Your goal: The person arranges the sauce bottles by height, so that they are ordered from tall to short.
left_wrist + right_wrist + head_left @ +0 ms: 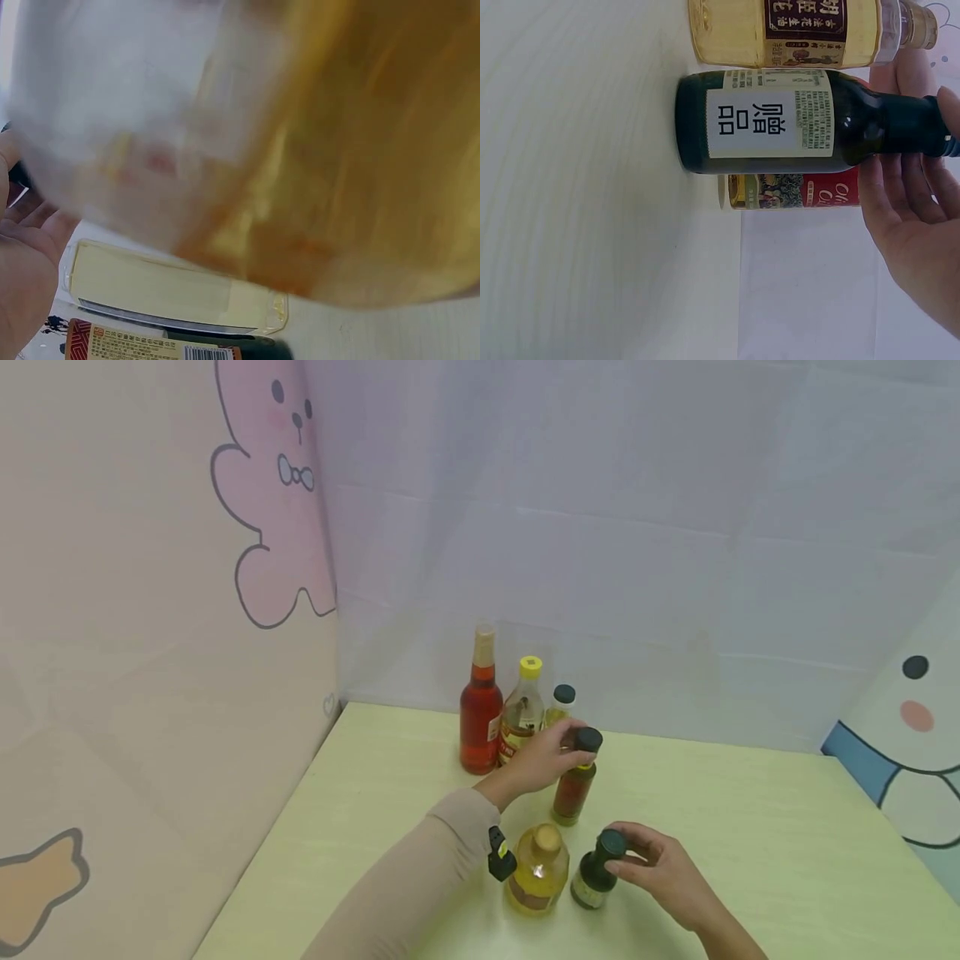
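- Checking grips: what was held by the left hand (542, 763)?
- Black-capped brown bottle (574, 793) was grasped near the top, behind the golden bottle (537, 878).
- And by the right hand (666, 872)?
- Green bottle (592, 882) was grasped by the neck, just right of the golden bottle.

Counted in the head view: six bottles (480, 720), two hands (663, 870) and one table (405, 777). One black wrist-worn device (500, 863) and one pink printed animal (279, 539) are also recorded.
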### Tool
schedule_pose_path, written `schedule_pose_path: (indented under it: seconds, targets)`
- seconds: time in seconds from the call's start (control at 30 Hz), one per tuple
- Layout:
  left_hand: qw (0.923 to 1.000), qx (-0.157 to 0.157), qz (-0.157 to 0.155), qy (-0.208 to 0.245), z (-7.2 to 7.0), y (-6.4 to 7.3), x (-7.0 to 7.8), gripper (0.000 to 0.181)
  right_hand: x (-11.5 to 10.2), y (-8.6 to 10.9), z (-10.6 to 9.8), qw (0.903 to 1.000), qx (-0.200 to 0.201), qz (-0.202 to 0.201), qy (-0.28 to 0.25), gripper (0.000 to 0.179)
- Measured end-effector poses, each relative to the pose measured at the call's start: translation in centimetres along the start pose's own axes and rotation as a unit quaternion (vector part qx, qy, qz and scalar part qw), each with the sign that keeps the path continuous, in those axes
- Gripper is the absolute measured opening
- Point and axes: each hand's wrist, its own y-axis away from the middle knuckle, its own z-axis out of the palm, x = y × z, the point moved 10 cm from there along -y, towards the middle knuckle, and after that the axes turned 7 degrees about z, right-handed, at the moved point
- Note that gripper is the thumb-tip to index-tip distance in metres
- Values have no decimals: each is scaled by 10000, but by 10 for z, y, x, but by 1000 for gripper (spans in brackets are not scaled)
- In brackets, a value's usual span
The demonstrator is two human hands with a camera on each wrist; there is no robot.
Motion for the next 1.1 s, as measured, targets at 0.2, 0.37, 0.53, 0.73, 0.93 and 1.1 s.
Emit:
schedule_pose_path:
  seconds: [0.2,0.37,0.53,0.73,0.93,1.1]
  targets:
    - [9999,-53,66,82,0,-7,0,38,0,1,0,10000,-8,61,-33,45]
    - [9999,-136,3,-41,0,-12,-4,38,0,1,-2,9999,54,94,0,47]
    - [9994,-230,-65,-238,1,-13,-7,39,1,0,-2,9998,75,167,14,45]
    - [9990,-372,37,-231,-1,-16,-1,39,1,0,-1,9999,93,108,24,44]
    - [9977,-549,73,-399,-1,-18,-1,39,0,0,0,10000,18,-11,5,41]
    - [9971,-609,117,-436,0,-22,-3,41,0,0,0,10000,-11,-65,-11,41]
